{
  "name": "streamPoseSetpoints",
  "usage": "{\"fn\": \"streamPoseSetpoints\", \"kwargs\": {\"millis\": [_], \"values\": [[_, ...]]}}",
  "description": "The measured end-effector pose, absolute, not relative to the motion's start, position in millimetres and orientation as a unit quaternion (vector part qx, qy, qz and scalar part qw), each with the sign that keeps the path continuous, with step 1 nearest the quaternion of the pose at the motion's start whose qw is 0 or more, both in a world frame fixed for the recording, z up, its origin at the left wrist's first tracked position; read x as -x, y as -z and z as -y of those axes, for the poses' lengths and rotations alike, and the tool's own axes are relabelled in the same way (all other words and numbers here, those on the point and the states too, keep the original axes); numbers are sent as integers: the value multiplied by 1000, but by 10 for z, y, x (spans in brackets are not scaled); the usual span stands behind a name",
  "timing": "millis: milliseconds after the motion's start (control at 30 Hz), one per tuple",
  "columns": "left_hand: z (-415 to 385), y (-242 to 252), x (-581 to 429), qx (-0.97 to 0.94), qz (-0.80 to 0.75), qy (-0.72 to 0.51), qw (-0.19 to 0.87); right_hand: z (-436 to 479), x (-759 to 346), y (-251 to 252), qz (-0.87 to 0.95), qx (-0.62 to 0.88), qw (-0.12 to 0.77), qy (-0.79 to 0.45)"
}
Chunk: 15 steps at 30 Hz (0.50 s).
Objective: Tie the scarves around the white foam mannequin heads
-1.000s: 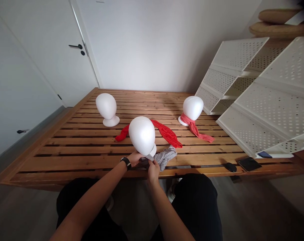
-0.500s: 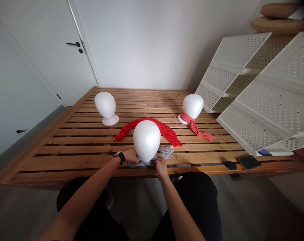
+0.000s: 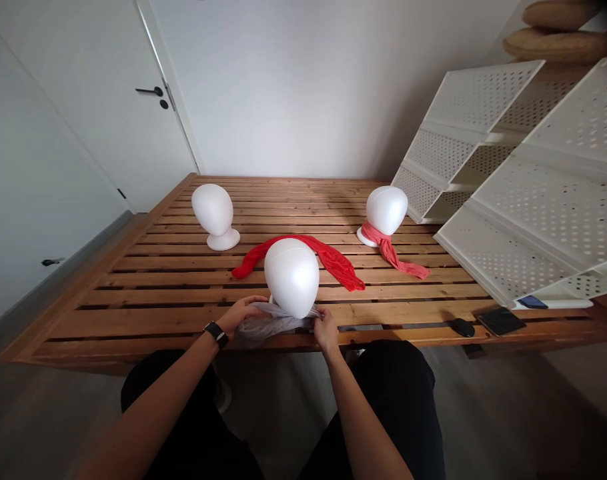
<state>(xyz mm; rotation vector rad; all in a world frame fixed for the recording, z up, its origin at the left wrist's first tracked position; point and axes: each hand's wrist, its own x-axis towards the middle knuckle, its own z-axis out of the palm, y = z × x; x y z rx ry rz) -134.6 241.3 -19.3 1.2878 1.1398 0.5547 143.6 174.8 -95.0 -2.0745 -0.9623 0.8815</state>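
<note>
A white foam mannequin head (image 3: 291, 277) stands close to the slatted bench's front edge. Below its chin a sheer grey scarf (image 3: 266, 325) lies bunched in front of the neck. My left hand (image 3: 241, 317), wearing a black-strapped watch, grips the scarf on the left side. On the right, my right hand (image 3: 325, 330) pinches the scarf's other part close to the chin. Behind this head a bright red scarf (image 3: 328, 261) curves across the slats. The neck itself is hidden by the head and cloth.
A bare mannequin head (image 3: 212, 212) stands back left. Another head (image 3: 386, 209), back right, wears a knotted coral scarf (image 3: 396, 259). White perforated racks (image 3: 533, 193) border the wooden bench (image 3: 148, 297) at right. A mouse (image 3: 462, 327) and black flat object (image 3: 500, 321) lie near the front edge.
My left hand has moved left and drawn the grey scarf out to that side. The bunched scarf end at the right is gone from there. My right hand stays near the chin.
</note>
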Motion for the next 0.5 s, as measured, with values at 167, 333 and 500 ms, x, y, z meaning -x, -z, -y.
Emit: {"fn": "streamPoseSetpoints", "kwargs": {"millis": [167, 333, 500], "values": [[-2454, -72, 1529, -820, -525, -12, 228, -1706, -1511, 880, 377, 804, 315, -335], [-2441, -250, 1654, -869, -492, 40, -40, -1677, -1467, 836, 393, 800, 307, -333], [-2250, -102, 1735, -878, -472, 70, 38, -1550, -1533, 624, 439, 745, 324, -383]]}}
